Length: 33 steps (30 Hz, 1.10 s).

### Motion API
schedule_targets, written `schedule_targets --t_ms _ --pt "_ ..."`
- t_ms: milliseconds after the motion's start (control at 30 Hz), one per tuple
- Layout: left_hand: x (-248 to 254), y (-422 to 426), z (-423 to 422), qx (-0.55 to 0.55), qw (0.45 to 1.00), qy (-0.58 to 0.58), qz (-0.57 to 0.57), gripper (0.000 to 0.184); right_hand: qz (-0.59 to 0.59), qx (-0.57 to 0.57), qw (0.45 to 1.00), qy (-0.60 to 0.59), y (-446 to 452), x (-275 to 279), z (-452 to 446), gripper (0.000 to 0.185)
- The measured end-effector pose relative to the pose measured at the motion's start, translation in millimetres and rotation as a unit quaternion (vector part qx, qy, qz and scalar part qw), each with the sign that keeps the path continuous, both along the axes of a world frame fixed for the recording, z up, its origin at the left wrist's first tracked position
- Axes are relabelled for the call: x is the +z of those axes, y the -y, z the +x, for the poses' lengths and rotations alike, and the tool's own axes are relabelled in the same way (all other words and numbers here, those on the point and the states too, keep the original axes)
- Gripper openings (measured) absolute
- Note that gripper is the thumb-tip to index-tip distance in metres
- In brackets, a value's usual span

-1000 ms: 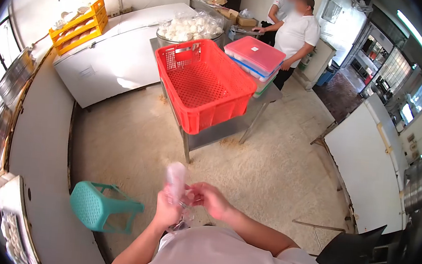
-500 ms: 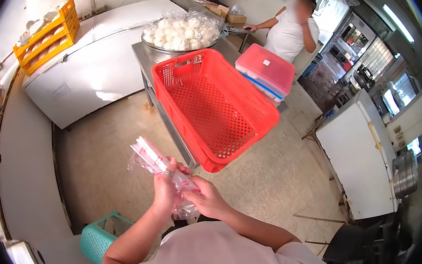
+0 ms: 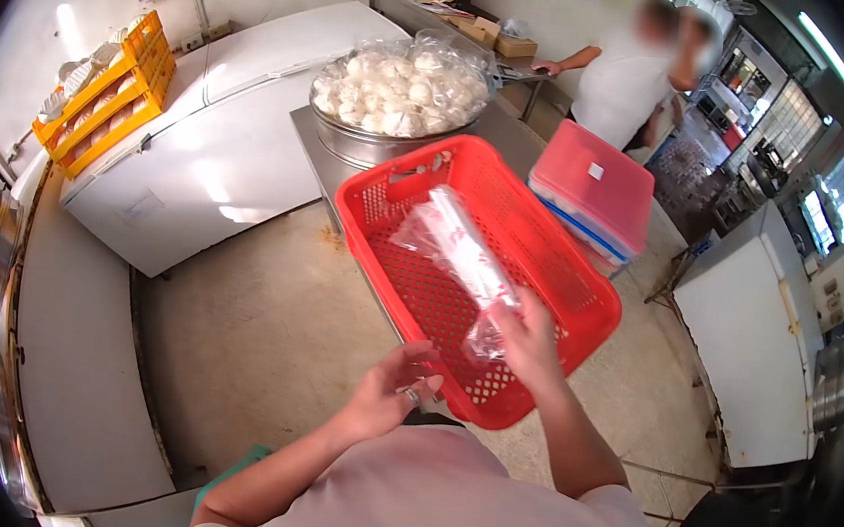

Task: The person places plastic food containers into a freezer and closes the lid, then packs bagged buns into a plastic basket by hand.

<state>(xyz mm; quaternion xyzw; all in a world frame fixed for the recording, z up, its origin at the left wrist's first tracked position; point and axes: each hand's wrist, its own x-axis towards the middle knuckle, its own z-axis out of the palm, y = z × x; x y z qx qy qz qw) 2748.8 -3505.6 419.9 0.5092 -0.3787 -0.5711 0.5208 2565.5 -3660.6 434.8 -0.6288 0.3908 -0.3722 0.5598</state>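
Observation:
My right hand [image 3: 526, 341] grips the near end of a bundle of clear plastic bags [image 3: 464, 247] with red printing. That bundle is held over the inside of a red plastic crate [image 3: 370, 229], its far end pointing up and left. Whether it touches the crate's floor I cannot tell. Beside the crate's near left rim is my left hand [image 3: 391, 393], fingers loosely bent and apart, with a ring on one finger. Nothing plain to see is in it.
A metal pan [image 3: 352, 144] of wrapped white buns [image 3: 397, 86] stands behind the crate on a steel table [image 3: 312, 144]. Right of it are stacked lidded boxes [image 3: 590, 183]. White chest freezers [image 3: 201, 154] and yellow crates [image 3: 120, 102] line the left. Two people [image 3: 613, 90] stand behind.
My right hand has carried the bag bundle forward and right, over the crate. The left hand has let go of it and moved right. A second person now shows at the back.

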Motion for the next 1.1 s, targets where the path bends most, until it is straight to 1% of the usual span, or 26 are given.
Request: schedule_targets --t_ms 33,100,133,167,233,333,367,433,467,533,567,600,633,700,800,900,933,1033,1067,1100 --pt "0.3 6.3 12.5 0.007 1.0 -0.004 0.017 0.044 0.029 0.01 0.999 0.012 13.9 5.0 2.7 0.019" --pt "-15.6 17.8 40.1 0.025 0.998 -0.04 0.028 0.04 0.002 -0.005 1.0 -0.027 44.2 -7.6 6.0 0.019" --pt "-22.0 23.9 53.4 0.033 0.997 -0.059 0.032 0.038 -0.09 -0.016 0.989 -0.118 58.3 -10.5 8.2 0.021" --pt "-24.1 28.5 64.6 0.034 0.996 -0.07 0.04 0.036 -0.084 -0.038 0.984 -0.154 63.9 -7.3 7.2 0.025" --pt "-28.9 41.7 90.5 0.033 0.994 -0.091 0.056 0.033 -0.071 -0.046 0.98 -0.178 77.6 -9.9 17.2 0.026" --pt "-46.5 62.1 135.0 -0.008 0.995 -0.09 0.038 0.029 -0.008 -0.046 0.977 -0.208 93.8 -31.7 34.0 0.029" --pt "-47.3 65.5 152.6 -0.018 0.995 -0.087 0.041 0.029 -0.005 -0.014 0.959 -0.283 93.0 -34.2 43.9 0.033" --pt "-44.0 76.5 191.9 -0.044 0.995 -0.08 0.039 0.028 0.003 0.043 0.903 -0.427 90.1 -30.8 64.1 0.04" --pt "-45.7 80.5 214.7 -0.036 0.995 -0.089 0.022 0.028 0.006 0.098 0.85 -0.517 99.3 -41.7 65.0 0.054" --pt "-55.2 81.8 258.7 -0.033 0.993 -0.113 -0.008 0.027 -0.123 0.051 0.831 -0.541 111.9 -63.3 83.6 0.06" --pt "-56.5 86.2 278.4 -0.019 0.994 -0.107 0.005 0.026 -0.179 0.026 0.812 -0.554 107.9 -63.9 85.7 0.062" --pt "-56.1 89.5 300.0 -0.004 0.995 -0.099 0.019 0.025 -0.128 0.003 0.848 -0.513 113.2 -50.2 110.4 0.06" --pt "-54.2 93.3 320.2 0.015 0.996 -0.086 0.034 0.024 -0.123 -0.031 0.871 -0.475 112.2 -36.0 137.1 0.056" --pt "-48.1 103.3 355.7 0.015 0.996 -0.074 0.053 0.024 -0.12 -0.087 0.909 -0.39 103.9 -7.8 194.4 0.047" --pt "-47.1 120.8 391.6 0.007 0.995 -0.068 0.071 0.024 -0.19 -0.126 0.919 -0.32 85.2 5.4 268.6 0.031" --pt "-47.2 152.7 419.4 -0.018 0.995 -0.066 0.076 0.025 -0.177 -0.133 0.942 -0.251 72.7 14.0 338.1 0.021" --pt "-48.1 164.1 428.2 -0.024 0.995 -0.062 0.079 0.026 -0.192 -0.13 0.952 -0.198 75.0 6.2 360.3 0.02" --pt "-54.7 203.8 455.6 -0.06 0.994 -0.067 0.068 0.021 -0.173 -0.078 0.971 -0.145 94.2 -9.8 422.7 0.018" --pt "-53.4 218.2 467.6 -0.062 0.994 -0.057 0.071 0.021 -0.159 -0.061 0.979 -0.115 105.2 -16.6 444.6 0.02" --pt "-51.7 233.7 479.1 -0.065 0.994 -0.048 0.073 0.021 -0.144 -0.035 0.982 -0.114 118.5 -22.1 462.8 0.02"
